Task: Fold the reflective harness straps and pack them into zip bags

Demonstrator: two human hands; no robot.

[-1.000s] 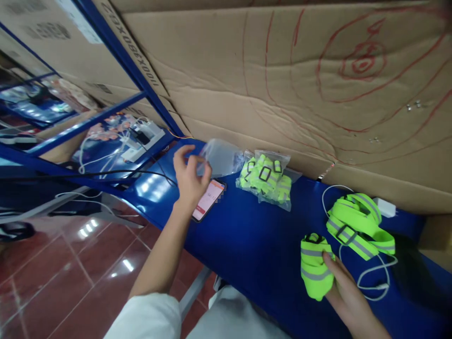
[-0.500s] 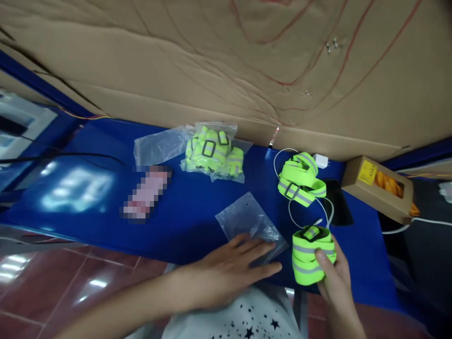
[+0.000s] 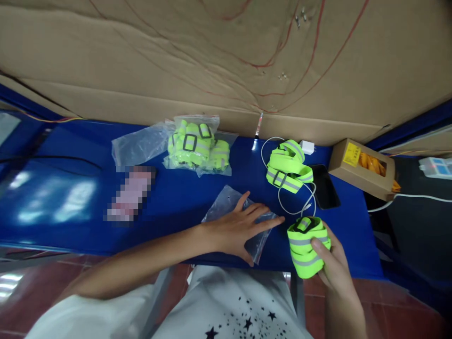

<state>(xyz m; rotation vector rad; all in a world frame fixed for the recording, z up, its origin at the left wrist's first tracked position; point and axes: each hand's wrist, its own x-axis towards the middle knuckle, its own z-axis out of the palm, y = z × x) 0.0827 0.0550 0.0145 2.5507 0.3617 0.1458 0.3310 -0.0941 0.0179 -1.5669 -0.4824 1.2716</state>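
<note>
My right hand (image 3: 334, 261) grips a rolled neon-yellow reflective strap (image 3: 306, 252) with grey stripes and a black buckle on top, held over the table's front edge. With fingers spread, my left hand (image 3: 240, 228) lies over a clear plastic bag (image 3: 221, 205), covering its middle. Behind my right hand is a loose reflective strap (image 3: 287, 167), folded over itself with its black buckle showing. Several more rolled straps in clear bags (image 3: 194, 146) are piled at the back of the table, beside a flat clear bag (image 3: 139, 143).
The blue table (image 3: 169, 202) backs onto a cardboard wall (image 3: 148, 66). On the right are a white cable (image 3: 282, 207), a charger plug (image 3: 307, 148), a dark phone (image 3: 326, 188) and a cardboard box (image 3: 365, 167) with orange contents. A blurred-out pinkish object (image 3: 130, 195) lies left.
My left hand has moved forward onto the clear bag and spread its fingers. My right hand still holds the rolled strap. The whole view has shifted slightly.
</note>
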